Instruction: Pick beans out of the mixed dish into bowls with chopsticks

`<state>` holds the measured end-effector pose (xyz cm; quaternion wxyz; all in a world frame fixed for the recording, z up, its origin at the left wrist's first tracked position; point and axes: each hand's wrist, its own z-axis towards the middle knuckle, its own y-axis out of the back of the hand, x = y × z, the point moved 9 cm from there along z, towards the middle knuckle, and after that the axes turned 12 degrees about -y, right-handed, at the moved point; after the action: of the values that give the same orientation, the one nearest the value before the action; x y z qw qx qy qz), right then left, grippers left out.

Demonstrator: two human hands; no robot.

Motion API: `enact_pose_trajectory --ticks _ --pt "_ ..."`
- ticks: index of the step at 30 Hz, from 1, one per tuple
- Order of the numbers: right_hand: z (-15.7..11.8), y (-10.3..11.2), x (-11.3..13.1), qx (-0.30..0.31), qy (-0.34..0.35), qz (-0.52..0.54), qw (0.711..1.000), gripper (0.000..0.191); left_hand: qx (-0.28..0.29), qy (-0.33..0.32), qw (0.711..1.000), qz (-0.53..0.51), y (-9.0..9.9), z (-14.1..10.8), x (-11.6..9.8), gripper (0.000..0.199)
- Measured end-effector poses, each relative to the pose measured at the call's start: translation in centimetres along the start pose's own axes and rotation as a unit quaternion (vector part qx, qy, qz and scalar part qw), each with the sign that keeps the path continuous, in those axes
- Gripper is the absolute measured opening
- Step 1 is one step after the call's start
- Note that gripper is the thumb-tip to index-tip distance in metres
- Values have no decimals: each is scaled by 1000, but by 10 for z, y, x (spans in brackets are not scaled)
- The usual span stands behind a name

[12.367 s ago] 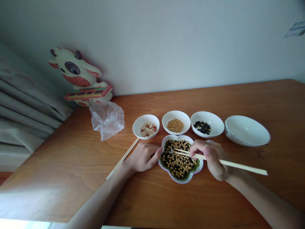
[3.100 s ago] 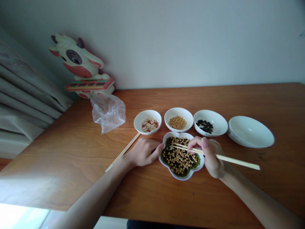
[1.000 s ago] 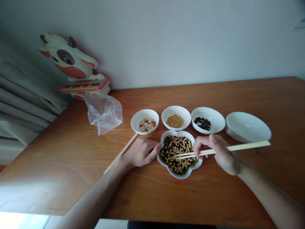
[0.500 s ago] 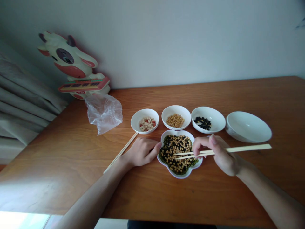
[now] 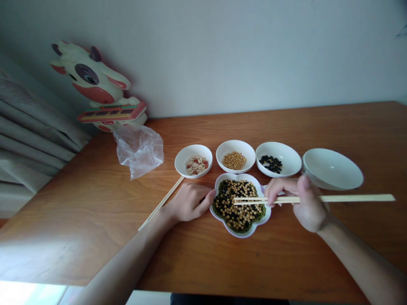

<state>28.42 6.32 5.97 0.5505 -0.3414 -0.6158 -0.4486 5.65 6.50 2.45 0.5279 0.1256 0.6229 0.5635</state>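
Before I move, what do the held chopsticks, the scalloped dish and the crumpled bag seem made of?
The chopsticks in the right hand look like bare wood or bamboo: pale, matte. The scalloped dish is smooth, white and lilac-edged, plastic or glazed ceramic; I can't tell which. The crumpled bag looks like thin, glossy plastic film: see-through, with bright creases.

this looks like a room in a home, though which room cannot be told. a cow-shaped toy [image 5: 95,82] with a little keyboard stands at the back of a wooden table [image 5: 254,262], near a plain pale wall [image 5: 238,63]. a long, folded curtain [image 5: 28,144] hangs at the left. the tableware is household stuff too: white bowls [image 5: 289,159], a flower-shaped dish [image 5: 243,236] of beans and wooden chopsticks [image 5: 356,198]. a crumpled clear plastic bag [image 5: 140,150] lies by the toy.
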Motion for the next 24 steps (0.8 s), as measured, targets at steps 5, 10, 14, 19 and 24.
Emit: enact_pose_trajectory --ticks 5,10,14,19,24 --pt "-7 32 14 -165 90 98 977 81 1 6 1000 7 -1 0 1 48" --pt "1 40 -2 -238 64 65 967 70 2 -2 1000 9 1 1 -1 49" --pt "5 41 -5 -237 35 51 970 72 0 1 1000 6 1 0 0 49" --pt "6 28 4 -114 -4 97 989 79 4 8 1000 8 -1 -2 2 48" --pt "5 -8 -10 81 -73 31 994 86 6 7 1000 1 -2 -2 2 47"
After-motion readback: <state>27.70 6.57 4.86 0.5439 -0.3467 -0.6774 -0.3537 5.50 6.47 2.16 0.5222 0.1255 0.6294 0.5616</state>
